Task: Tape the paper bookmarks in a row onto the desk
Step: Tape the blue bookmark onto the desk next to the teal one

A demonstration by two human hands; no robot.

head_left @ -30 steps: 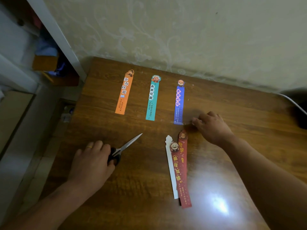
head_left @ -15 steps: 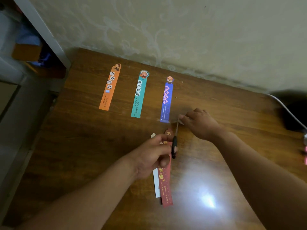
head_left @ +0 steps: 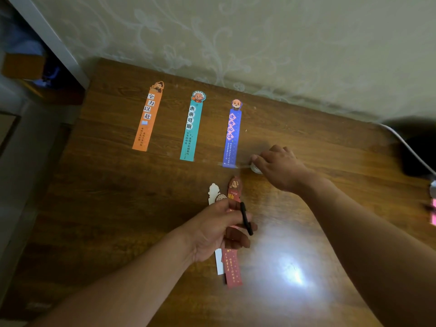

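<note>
While my right hand (head_left: 280, 168) pinches the white tape roll (head_left: 256, 168), its clear strip (head_left: 238, 165) crosses the foot of the blue paper bookmark (head_left: 232, 135) on the brown wooden desk (head_left: 118, 208); my left hand (head_left: 217, 232), gripping black-handled scissors (head_left: 246, 221), should cut beside the roll.

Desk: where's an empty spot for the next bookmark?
Bare wood lies right of the blue paper bookmark, between the patterned wall and the right hand. Another patch sits below the orange paper bookmark, left of the left hand. Crowded middle: both hands, black-handled scissors, white tape roll, loose red paper bookmark.
</note>
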